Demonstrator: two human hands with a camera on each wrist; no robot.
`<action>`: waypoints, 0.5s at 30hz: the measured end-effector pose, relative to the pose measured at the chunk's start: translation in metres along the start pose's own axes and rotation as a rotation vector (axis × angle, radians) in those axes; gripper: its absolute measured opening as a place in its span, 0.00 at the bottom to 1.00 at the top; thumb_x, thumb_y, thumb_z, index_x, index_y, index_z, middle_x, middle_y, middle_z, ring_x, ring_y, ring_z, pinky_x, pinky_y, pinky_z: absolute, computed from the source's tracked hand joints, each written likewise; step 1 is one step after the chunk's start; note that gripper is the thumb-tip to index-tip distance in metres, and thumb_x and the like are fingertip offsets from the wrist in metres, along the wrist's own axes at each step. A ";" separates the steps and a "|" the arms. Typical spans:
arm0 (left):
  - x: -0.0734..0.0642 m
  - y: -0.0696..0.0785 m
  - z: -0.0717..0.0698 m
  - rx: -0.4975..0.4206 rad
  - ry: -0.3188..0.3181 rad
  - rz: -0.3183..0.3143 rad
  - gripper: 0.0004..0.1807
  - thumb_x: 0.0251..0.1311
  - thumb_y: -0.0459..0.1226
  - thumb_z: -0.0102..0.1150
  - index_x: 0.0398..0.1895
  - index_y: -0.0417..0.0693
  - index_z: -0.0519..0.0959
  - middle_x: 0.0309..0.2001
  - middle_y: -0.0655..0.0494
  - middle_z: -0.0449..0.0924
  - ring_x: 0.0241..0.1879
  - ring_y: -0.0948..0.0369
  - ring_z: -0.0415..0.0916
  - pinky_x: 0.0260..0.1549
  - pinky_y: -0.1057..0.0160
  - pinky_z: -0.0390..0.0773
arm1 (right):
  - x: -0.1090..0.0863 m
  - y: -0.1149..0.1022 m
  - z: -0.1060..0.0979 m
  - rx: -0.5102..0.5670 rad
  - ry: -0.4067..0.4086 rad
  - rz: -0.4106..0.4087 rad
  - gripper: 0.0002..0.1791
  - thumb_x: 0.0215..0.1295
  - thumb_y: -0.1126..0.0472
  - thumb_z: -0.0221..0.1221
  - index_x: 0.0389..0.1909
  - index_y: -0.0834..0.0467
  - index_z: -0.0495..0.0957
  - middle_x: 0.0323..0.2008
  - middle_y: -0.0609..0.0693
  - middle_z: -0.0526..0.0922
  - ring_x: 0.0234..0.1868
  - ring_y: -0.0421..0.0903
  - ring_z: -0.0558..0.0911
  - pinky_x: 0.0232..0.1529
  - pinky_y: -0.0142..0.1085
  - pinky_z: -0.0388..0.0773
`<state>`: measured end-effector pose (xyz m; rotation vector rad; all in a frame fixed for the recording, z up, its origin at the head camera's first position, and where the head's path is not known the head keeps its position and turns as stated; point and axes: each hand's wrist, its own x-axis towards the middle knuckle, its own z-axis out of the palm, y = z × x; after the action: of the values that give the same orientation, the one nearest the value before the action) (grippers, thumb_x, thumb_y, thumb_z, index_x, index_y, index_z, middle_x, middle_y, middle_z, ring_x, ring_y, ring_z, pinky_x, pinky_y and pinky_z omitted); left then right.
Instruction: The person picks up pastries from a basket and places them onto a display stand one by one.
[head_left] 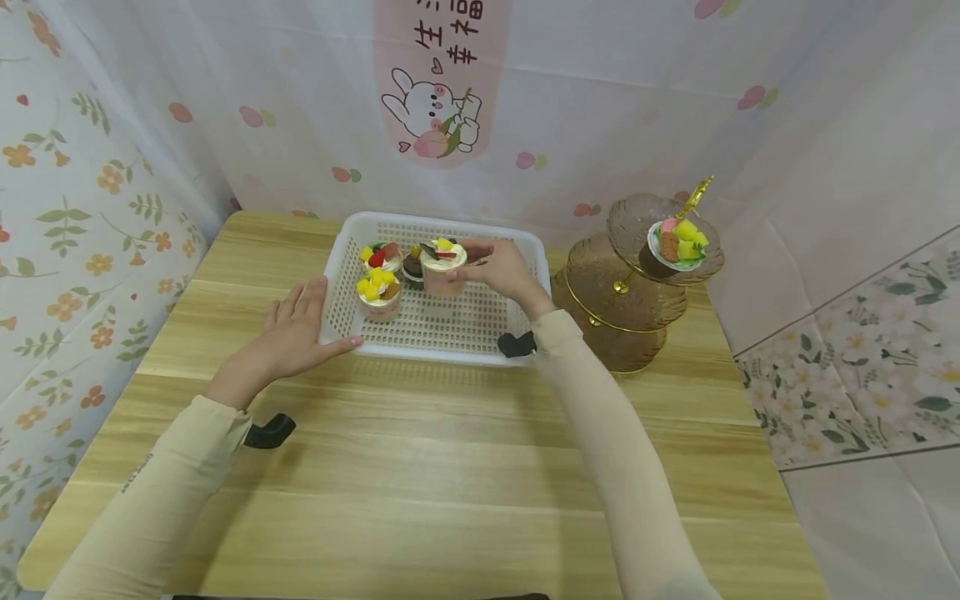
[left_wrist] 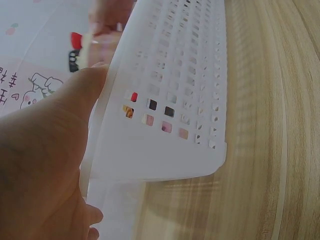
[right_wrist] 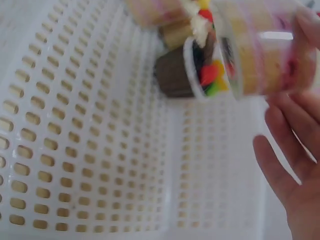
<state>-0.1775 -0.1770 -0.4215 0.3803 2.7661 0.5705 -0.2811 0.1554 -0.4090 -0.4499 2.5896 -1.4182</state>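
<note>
A layered dessert cup (head_left: pixel 442 282) with cream and fruit on top is held by my right hand (head_left: pixel 501 268) over the white perforated basket (head_left: pixel 442 359). In the right wrist view, the clear cup (right_wrist: pixel 270 47) shows pink and yellow layers. My left hand (head_left: pixel 296 333) touches the basket's left end, its fingers fairly straight and its thumb at the near corner. Inside the basket's left half stand a yellow-topped cup (head_left: pixel 381 311), a cup with red and yellow fruit (head_left: pixel 384 259) and a dark brown cupcake (head_left: pixel 412 272), partly hidden by the held cup.
Right of the basket stands a tiered stand (head_left: pixel 618 310) with smoky plates and gold trim. A dark cupcake (head_left: pixel 658 262) with fruit topping sits on its top plate. Patterned curtains (head_left: pixel 300 125) hang behind the wooden table (head_left: pixel 420 467).
</note>
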 end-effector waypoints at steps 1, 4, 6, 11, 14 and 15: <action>0.000 0.000 0.000 0.000 -0.001 0.000 0.65 0.60 0.70 0.49 0.78 0.36 0.27 0.79 0.34 0.29 0.77 0.33 0.28 0.70 0.26 0.31 | -0.002 -0.004 -0.002 -0.016 0.033 -0.023 0.33 0.50 0.48 0.75 0.59 0.51 0.80 0.48 0.49 0.86 0.49 0.45 0.82 0.50 0.42 0.80; 0.001 -0.001 0.000 -0.003 -0.006 0.000 0.66 0.60 0.70 0.49 0.77 0.36 0.27 0.79 0.34 0.28 0.77 0.33 0.27 0.69 0.26 0.30 | -0.015 -0.018 -0.005 -0.063 0.134 -0.067 0.33 0.50 0.48 0.75 0.58 0.52 0.80 0.49 0.50 0.86 0.48 0.46 0.81 0.50 0.41 0.79; 0.001 -0.001 0.000 -0.006 -0.010 0.002 0.66 0.59 0.70 0.49 0.77 0.36 0.26 0.79 0.34 0.27 0.77 0.33 0.26 0.69 0.26 0.30 | -0.026 -0.027 -0.005 -0.116 0.215 -0.082 0.34 0.49 0.47 0.75 0.58 0.53 0.80 0.50 0.49 0.86 0.49 0.45 0.81 0.51 0.41 0.77; 0.000 -0.001 0.000 -0.011 -0.011 0.000 0.66 0.59 0.71 0.49 0.77 0.36 0.25 0.79 0.34 0.26 0.77 0.32 0.26 0.69 0.26 0.30 | -0.058 -0.043 -0.005 -0.183 0.419 -0.092 0.32 0.48 0.48 0.76 0.57 0.52 0.82 0.50 0.49 0.87 0.50 0.46 0.81 0.51 0.43 0.75; 0.000 0.000 0.000 -0.010 -0.001 0.000 0.66 0.59 0.71 0.49 0.77 0.36 0.26 0.79 0.33 0.27 0.77 0.32 0.27 0.69 0.26 0.31 | -0.078 -0.046 -0.007 -0.167 0.543 -0.095 0.31 0.47 0.50 0.77 0.55 0.53 0.83 0.49 0.51 0.87 0.50 0.48 0.81 0.52 0.45 0.74; 0.000 -0.001 0.001 -0.010 0.002 0.000 0.66 0.59 0.71 0.49 0.77 0.36 0.26 0.79 0.33 0.27 0.77 0.32 0.27 0.69 0.26 0.31 | -0.085 -0.045 -0.009 -0.160 0.587 -0.092 0.31 0.47 0.51 0.77 0.55 0.54 0.83 0.49 0.51 0.88 0.50 0.49 0.81 0.53 0.46 0.73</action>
<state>-0.1774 -0.1772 -0.4225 0.3781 2.7637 0.5852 -0.1952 0.1675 -0.3669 -0.1881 3.1945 -1.5672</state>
